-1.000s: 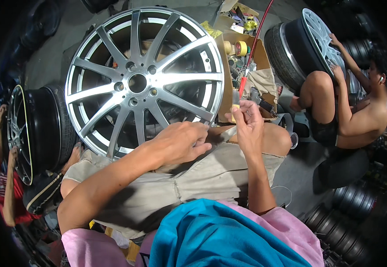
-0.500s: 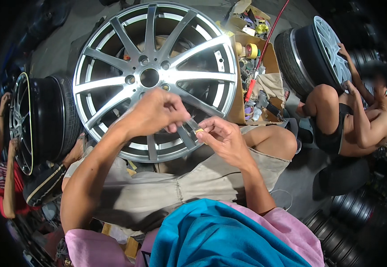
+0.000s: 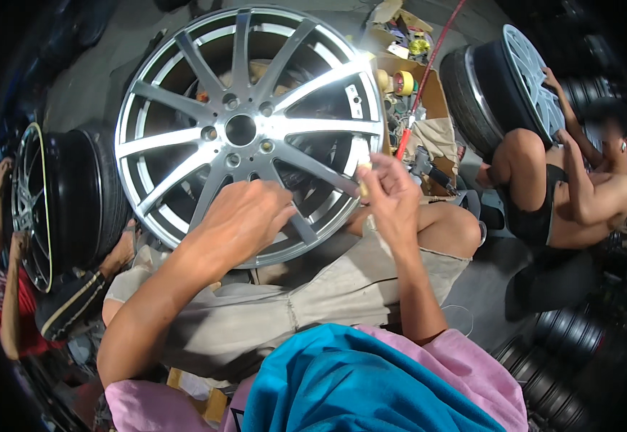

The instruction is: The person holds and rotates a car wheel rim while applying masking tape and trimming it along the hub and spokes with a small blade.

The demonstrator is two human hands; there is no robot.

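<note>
Pinch-gripped in your right hand (image 3: 394, 198), a small yellow-handled tool (image 3: 364, 190) stands right of centre in the frame, blurred, its length running roughly up and down, near the lower right of the silver wheel (image 3: 313, 134); contact you can't tell. Your left hand (image 3: 245, 216), fingers curled, sits over the wheel's lower part, and whether it holds anything doesn't show. From that pinch, the wheel's middle lies up and left, nearer your left hand.
</note>
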